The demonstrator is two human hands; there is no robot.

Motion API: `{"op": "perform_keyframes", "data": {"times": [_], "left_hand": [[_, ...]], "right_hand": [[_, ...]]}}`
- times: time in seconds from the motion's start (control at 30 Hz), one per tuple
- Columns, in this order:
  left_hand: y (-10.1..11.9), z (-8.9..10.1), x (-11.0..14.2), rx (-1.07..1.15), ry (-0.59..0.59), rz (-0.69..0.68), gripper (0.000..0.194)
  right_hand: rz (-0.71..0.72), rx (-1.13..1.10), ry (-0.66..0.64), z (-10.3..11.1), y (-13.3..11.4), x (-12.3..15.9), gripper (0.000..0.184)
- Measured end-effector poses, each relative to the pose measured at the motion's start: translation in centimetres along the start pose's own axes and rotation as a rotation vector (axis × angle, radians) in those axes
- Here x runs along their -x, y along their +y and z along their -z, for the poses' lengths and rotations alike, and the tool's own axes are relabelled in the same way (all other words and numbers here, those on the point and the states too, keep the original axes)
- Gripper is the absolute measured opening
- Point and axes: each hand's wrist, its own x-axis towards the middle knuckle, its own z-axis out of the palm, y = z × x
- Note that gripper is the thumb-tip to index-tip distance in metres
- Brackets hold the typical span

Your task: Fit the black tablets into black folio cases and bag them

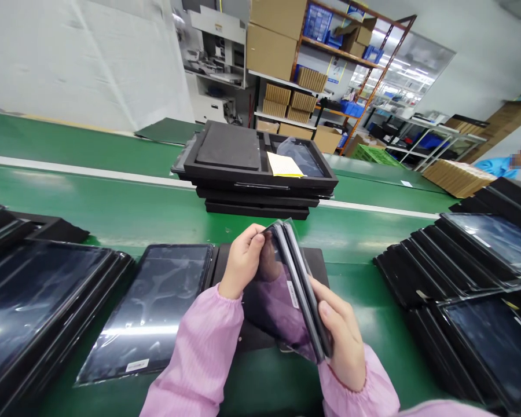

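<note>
Two tablets (278,289) in clear plastic film stand tilted on edge, pressed together between my hands. My left hand (243,258) grips their upper left corner, thumb on the glossy screen. Along the lower right side, my right hand (341,330) is wrapped round the outer tablet. A small white label shows on the near screen. Beneath them lies a black foam sheet (315,263), partly hidden by the tablets and my arms. Just left of my left arm, another film-wrapped tablet (156,295) lies flat, screen up, with a white label at its lower edge.
Black foam trays (264,188) are stacked ahead, a yellow-edged paper (284,165) on top. Stacked tablets stand left (39,301) and right (495,341) on the green work surface (356,365). Shelves with boxes (278,49) rise behind; a person in blue (503,165) is far right.
</note>
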Motion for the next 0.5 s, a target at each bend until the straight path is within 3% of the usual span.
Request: {"op": "perform_keyframes", "data": {"times": [0.13, 0.5], "left_hand": [[-1.0, -0.9, -0.4, 0.053, -0.033, 0.045, 0.068], [-1.7, -1.0, -0.4, 0.118, -0.01, 0.073, 0.068]], "right_hand": [[0.013, 0.072, 0.055, -0.1, 0.5, -0.1, 0.035], [0.026, 0.023, -0.006, -0.2, 0.6, -0.4, 0.035]]}}
